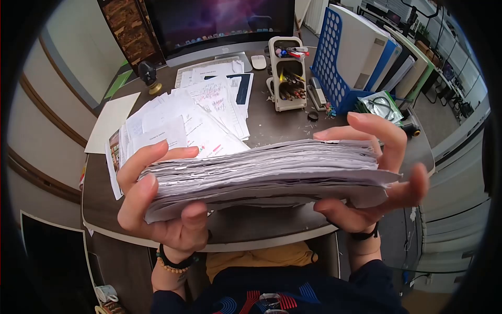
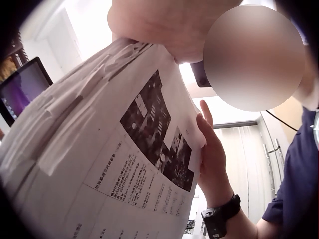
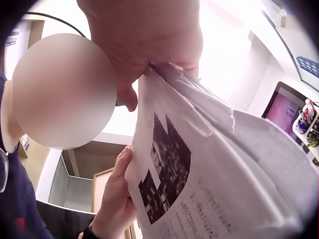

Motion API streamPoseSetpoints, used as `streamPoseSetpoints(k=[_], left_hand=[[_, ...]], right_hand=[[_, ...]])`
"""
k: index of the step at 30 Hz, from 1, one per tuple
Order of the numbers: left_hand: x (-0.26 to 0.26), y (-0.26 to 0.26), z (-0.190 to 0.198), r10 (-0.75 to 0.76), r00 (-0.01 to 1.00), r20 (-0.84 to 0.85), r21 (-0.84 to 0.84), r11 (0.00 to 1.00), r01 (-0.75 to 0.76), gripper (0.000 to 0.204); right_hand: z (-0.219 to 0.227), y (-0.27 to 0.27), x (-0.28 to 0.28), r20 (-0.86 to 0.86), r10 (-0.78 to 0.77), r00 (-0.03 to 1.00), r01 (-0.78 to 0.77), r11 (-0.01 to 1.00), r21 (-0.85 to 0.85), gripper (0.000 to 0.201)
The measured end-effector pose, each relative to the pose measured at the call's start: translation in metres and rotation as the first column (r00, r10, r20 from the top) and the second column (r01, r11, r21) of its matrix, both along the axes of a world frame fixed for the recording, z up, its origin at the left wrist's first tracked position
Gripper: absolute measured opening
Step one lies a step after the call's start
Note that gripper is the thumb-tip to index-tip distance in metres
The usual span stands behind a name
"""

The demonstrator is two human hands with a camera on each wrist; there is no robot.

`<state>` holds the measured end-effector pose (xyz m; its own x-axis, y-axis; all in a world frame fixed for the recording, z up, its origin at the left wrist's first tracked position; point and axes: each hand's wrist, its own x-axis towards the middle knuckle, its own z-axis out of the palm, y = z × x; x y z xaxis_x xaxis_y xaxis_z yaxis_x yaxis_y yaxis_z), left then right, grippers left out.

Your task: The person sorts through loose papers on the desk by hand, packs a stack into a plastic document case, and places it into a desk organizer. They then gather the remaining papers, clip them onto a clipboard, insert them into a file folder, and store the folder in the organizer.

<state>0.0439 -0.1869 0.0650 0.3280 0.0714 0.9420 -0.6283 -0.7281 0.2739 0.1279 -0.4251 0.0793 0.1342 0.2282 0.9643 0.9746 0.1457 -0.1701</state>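
Observation:
Both hands hold a thick stack of paper [image 1: 261, 175] up over the near edge of the desk, its uneven layered edges facing the head camera. My left hand [image 1: 175, 233] grips the left end, thumb below and fingers around the side and top. At the other end my right hand [image 1: 358, 214] holds on the same way, its thumb under the stack and one finger raised. A loose sheet corner juts out near it. In the left wrist view, the bottom sheet [image 2: 119, 169] carries dark printed pictures and lines of text.
Loose printed sheets [image 1: 178, 115] spread over the left of the desk [image 1: 272, 125]. Behind are a monitor [image 1: 219, 21], a mouse [image 1: 258, 62] and a pen organizer [image 1: 287, 102]. To the right stand a stapler [image 1: 317, 94], a blue file rack [image 1: 327, 68] and a packet [image 1: 381, 107].

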Motion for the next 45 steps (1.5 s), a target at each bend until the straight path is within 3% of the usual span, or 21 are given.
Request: streamPoseSetpoints(k=[2, 3, 4, 6, 9, 12, 19, 24, 25, 29, 35, 37, 39, 40, 43, 44, 45], left_hand=[[0.000, 0.004, 0.000, 0.009, 1.000, -0.001, 0.022, 1.000, -0.009, 0.050], [0.000, 0.006, 0.000, 0.016, 1.000, 0.000, 0.044, 0.999, -0.016, 0.049], [0.000, 0.007, 0.000, 0.015, 1.000, -0.001, 0.043, 0.999, -0.015, 0.049], [0.000, 0.008, 0.000, 0.018, 1.000, -0.003, 0.062, 0.998, -0.018, 0.049], [0.001, 0.004, -0.003, -0.007, 1.000, 0.012, 0.004, 1.000, 0.007, 0.049], [0.000, 0.003, -0.002, 0.011, 1.000, 0.003, 0.003, 1.000, -0.011, 0.050], [-0.002, 0.006, -0.002, 0.113, 0.993, -0.025, 0.060, 0.992, -0.111, 0.051], [-0.001, 0.004, -0.004, 0.029, 1.000, -0.001, 0.015, 0.999, -0.029, 0.043], [-0.001, 0.005, -0.003, 0.028, 1.000, -0.001, 0.015, 1.000, -0.028, 0.043], [-0.001, 0.006, -0.001, 0.022, 1.000, 0.010, 0.062, 0.998, -0.023, 0.036], [-0.002, 0.014, 0.000, 0.057, 0.998, -0.003, 0.125, 0.991, -0.056, 0.037], [0.000, 0.014, -0.001, 0.054, 0.998, -0.014, 0.177, 0.983, -0.051, 0.041], [0.007, 0.003, -0.005, -0.102, 0.995, -0.002, -0.089, 0.991, 0.101, 0.068], [0.006, 0.000, -0.004, -0.101, 0.995, -0.002, -0.089, 0.991, 0.100, 0.068], [0.005, -0.008, 0.001, -0.087, 0.979, -0.183, -0.327, 0.945, 0.023, 0.107], [0.005, -0.005, 0.000, -0.086, 0.979, -0.183, -0.327, 0.945, 0.022, 0.107], [0.004, 0.001, -0.003, -0.232, 0.944, -0.236, -0.402, 0.907, 0.123, 0.106]], right_hand=[[0.010, -0.007, -0.005, -0.025, -0.166, 0.986, 0.155, 0.957, -0.245, 0.086], [0.006, -0.002, -0.001, 0.006, -0.150, 0.989, 0.149, 0.978, -0.147, 0.071], [0.007, -0.001, -0.004, 0.005, -0.152, 0.988, 0.151, 0.977, -0.148, 0.071], [0.007, -0.002, -0.011, -0.159, -0.075, 0.984, 0.066, 0.996, -0.067, 0.064], [0.002, 0.000, -0.007, -0.153, -0.022, 0.988, 0.020, 1.000, -0.009, 0.061], [0.002, -0.001, -0.001, -0.073, -0.086, 0.994, 0.080, 0.994, -0.078, 0.056], [0.004, -0.001, -0.003, -0.063, -0.053, 0.997, 0.051, 0.998, -0.034, 0.061], [0.007, -0.006, -0.010, -0.041, -0.224, 0.974, 0.214, 0.960, -0.181, 0.048], [0.004, 0.001, -0.014, -0.168, -0.128, 0.977, 0.129, 0.992, -0.008, 0.045], [0.001, -0.005, -0.014, -0.153, -0.164, 0.975, 0.159, 0.986, -0.043, 0.043], [-0.001, -0.003, -0.013, -0.160, -0.098, 0.982, 0.098, 0.995, -0.011, 0.041], [-0.001, 0.006, -0.016, -0.248, -0.002, 0.969, 0.020, 0.998, 0.067, 0.050], [-0.003, 0.006, -0.015, -0.231, -0.002, 0.973, 0.015, 0.999, 0.052, 0.054], [-0.004, 0.006, -0.014, -0.213, -0.002, 0.977, 0.010, 0.999, 0.036, 0.058], [-0.002, 0.006, -0.011, -0.196, 0.013, 0.981, -0.012, 1.000, 0.005, 0.049], [-0.004, 0.006, -0.010, -0.197, 0.014, 0.980, -0.013, 1.000, 0.005, 0.049], [-0.006, 0.006, -0.008, -0.181, 0.034, 0.983, -0.030, 0.999, 0.022, 0.043]])
